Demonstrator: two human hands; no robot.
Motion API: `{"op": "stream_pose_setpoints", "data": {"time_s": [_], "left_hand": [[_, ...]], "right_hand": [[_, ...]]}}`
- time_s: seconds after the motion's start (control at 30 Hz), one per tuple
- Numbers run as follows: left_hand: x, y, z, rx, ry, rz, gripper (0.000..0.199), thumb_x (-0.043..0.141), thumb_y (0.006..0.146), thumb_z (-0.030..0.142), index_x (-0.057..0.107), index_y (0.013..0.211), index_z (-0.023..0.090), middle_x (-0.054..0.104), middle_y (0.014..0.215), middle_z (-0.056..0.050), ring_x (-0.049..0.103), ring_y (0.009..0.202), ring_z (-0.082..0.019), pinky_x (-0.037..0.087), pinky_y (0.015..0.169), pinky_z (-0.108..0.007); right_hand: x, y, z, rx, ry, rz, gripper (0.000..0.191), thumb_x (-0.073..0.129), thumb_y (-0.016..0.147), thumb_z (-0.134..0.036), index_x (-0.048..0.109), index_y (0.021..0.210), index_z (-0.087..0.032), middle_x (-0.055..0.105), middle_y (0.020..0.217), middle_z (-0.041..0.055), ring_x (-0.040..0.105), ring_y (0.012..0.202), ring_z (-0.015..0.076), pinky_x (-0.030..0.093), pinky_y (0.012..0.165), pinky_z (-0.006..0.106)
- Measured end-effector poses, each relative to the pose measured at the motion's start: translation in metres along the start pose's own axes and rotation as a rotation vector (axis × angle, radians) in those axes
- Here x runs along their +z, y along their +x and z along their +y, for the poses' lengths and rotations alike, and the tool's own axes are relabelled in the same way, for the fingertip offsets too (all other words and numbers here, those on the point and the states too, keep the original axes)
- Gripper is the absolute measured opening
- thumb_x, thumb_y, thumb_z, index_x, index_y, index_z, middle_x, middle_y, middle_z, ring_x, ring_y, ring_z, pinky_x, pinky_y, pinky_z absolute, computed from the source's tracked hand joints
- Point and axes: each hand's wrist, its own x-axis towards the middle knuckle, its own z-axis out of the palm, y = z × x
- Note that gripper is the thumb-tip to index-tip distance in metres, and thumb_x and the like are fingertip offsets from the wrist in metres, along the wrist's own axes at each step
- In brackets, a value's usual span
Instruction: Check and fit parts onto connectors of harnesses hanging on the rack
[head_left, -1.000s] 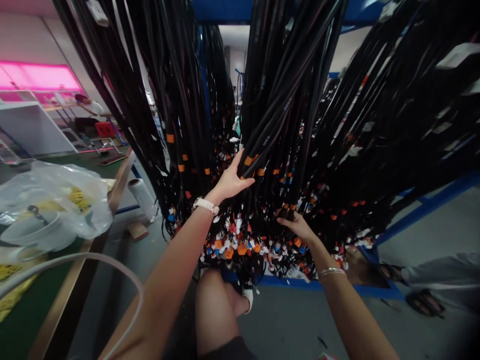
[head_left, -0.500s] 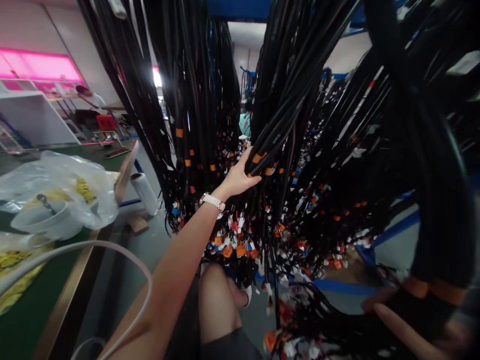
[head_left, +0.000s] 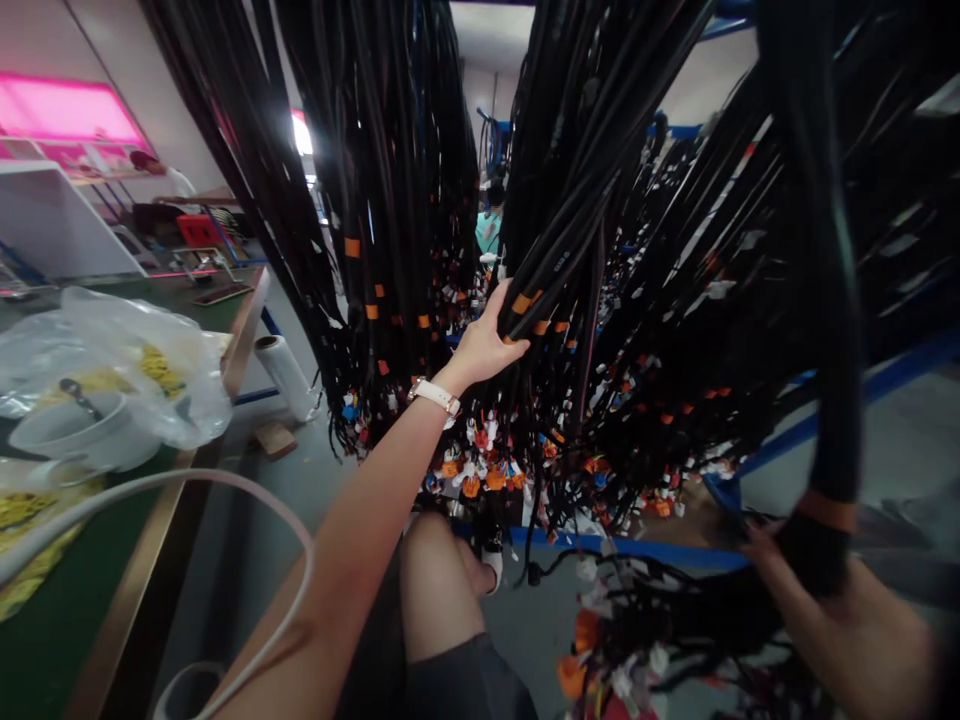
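Note:
My left hand [head_left: 487, 350], a white watch on its wrist, is closed round a thick bundle of black wire harnesses [head_left: 559, 265] with orange tape bands. That bundle slants down from the upper right among others hanging from the rack. At the lower right, my right hand [head_left: 847, 620] grips a second black harness bundle [head_left: 836, 400] just below its orange band. From this grip, loose wire ends with orange and white connectors [head_left: 592, 650] trail to the left. The fingers of my right hand are partly hidden behind the bundle.
Blue rack bars [head_left: 660, 550] run low behind the harnesses. To the left, a green-topped table [head_left: 142, 560] carries a plastic bag [head_left: 195, 390] and a white bowl [head_left: 82, 430]. A film roll [head_left: 285, 375] stands beside it. Another person [head_left: 169, 180] sits far left.
My right hand's bundle has swung left and hangs more upright, its connector ends shifting with it. My left hand keeps its grip. The view has tilted slightly.

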Motion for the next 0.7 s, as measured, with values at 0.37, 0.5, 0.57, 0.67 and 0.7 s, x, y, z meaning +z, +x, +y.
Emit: {"op": "stream_pose_setpoints", "data": {"time_s": [0.37, 0.5, 0.57, 0.67, 0.7], "left_hand": [[0.006, -0.001, -0.002, 0.064, 0.013, 0.065, 0.08, 0.062, 0.073, 0.019, 0.019, 0.14, 0.026, 0.044, 0.137, -0.007, 0.045, 0.122, -0.026, 0.034, 0.106, -0.043], [0.003, -0.001, -0.005, 0.086, 0.02, 0.046, 0.08, 0.062, 0.073, 0.019, 0.019, 0.14, 0.027, 0.037, 0.141, -0.007, 0.039, 0.128, -0.026, 0.028, 0.109, -0.045], [0.004, -0.002, -0.005, 0.102, 0.021, 0.049, 0.079, 0.062, 0.074, 0.019, 0.019, 0.14, 0.027, 0.037, 0.141, -0.008, 0.038, 0.128, -0.027, 0.027, 0.11, -0.045], [0.007, -0.004, -0.005, 0.124, 0.048, 0.082, 0.08, 0.063, 0.073, 0.019, 0.02, 0.14, 0.024, 0.036, 0.141, -0.011, 0.036, 0.129, -0.027, 0.028, 0.109, -0.045], [0.008, -0.004, -0.006, 0.123, 0.061, 0.093, 0.081, 0.064, 0.073, 0.019, 0.02, 0.14, 0.024, 0.035, 0.141, -0.011, 0.035, 0.129, -0.028, 0.029, 0.109, -0.045]], "right_hand": [[0.04, 0.003, -0.037, -0.04, 0.329, -0.213, 0.032, 0.056, 0.067, -0.053, 0.057, 0.066, -0.021, 0.059, 0.055, 0.003, 0.058, 0.05, 0.0212, 0.042, 0.042, 0.027], [0.027, 0.027, -0.01, 0.072, 0.0, -0.127, 0.038, 0.054, 0.064, -0.06, 0.056, 0.076, -0.024, 0.057, 0.052, 0.0038, 0.061, 0.052, 0.0288, 0.042, 0.045, 0.032], [0.015, 0.031, -0.009, 0.142, -0.127, -0.126, 0.036, 0.051, 0.067, -0.06, 0.054, 0.078, -0.027, 0.057, 0.051, 0.0048, 0.061, 0.05, 0.0309, 0.041, 0.044, 0.035], [0.0, 0.032, -0.006, 0.186, -0.201, -0.113, 0.026, 0.054, 0.068, -0.056, 0.051, 0.074, -0.03, 0.058, 0.051, 0.0061, 0.06, 0.047, 0.0309, 0.041, 0.044, 0.036], [-0.002, 0.032, -0.003, 0.174, -0.2, -0.097, 0.025, 0.056, 0.067, -0.055, 0.05, 0.072, -0.031, 0.057, 0.049, 0.0058, 0.059, 0.045, 0.0306, 0.04, 0.043, 0.036]]}}
